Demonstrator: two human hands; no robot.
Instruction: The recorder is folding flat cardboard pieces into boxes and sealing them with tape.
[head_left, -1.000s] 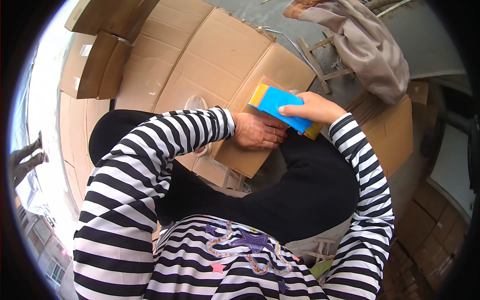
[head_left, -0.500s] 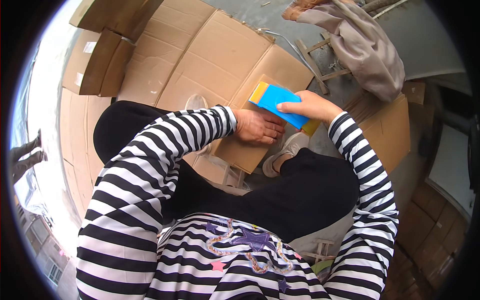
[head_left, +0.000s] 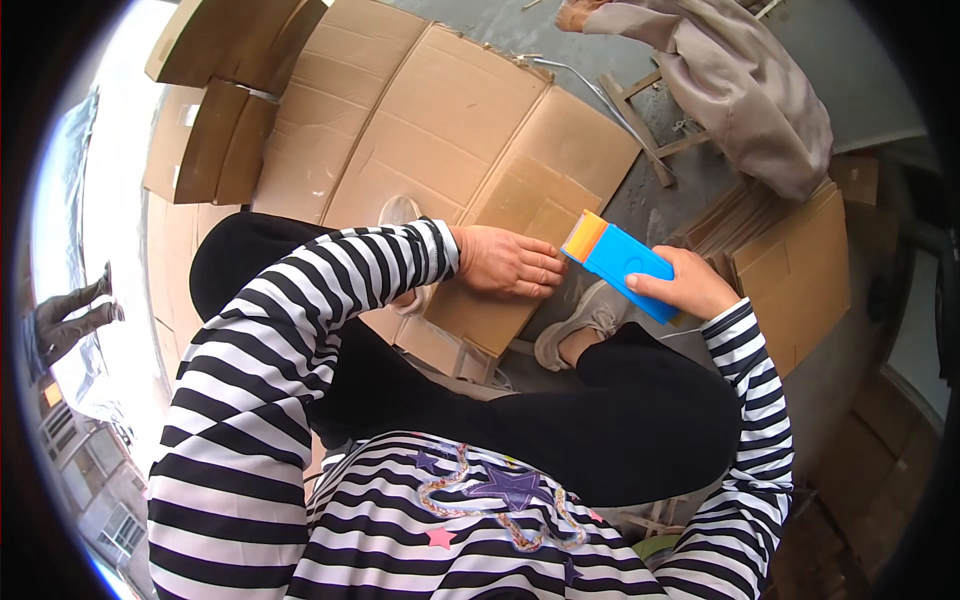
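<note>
My left hand (head_left: 508,263) lies flat, palm down, on a brown cardboard box (head_left: 478,320) between my legs, its fingers stretched to the right and side by side. In my right hand (head_left: 693,284) is a blue tape dispenser (head_left: 618,258), thumb on its upper face and the other fingers mostly hidden beneath. The dispenser's orange-yellow end, with a jagged edge, points up and left, just beyond my left fingertips. A gap separates it from the box's right edge.
Flattened cardboard sheets (head_left: 430,110) cover the floor ahead. Folded cartons (head_left: 795,270) stack at the right, below a greyish cloth (head_left: 740,95) draped by a wooden frame (head_left: 640,125). More cartons (head_left: 225,140) stand at far left. My shoe (head_left: 590,325) is beside the box.
My right hand has drawn the tape dispenser rightward and slightly nearer, off the box. My left hand stays on the box, its fingers flatter and now fully uncovered.
</note>
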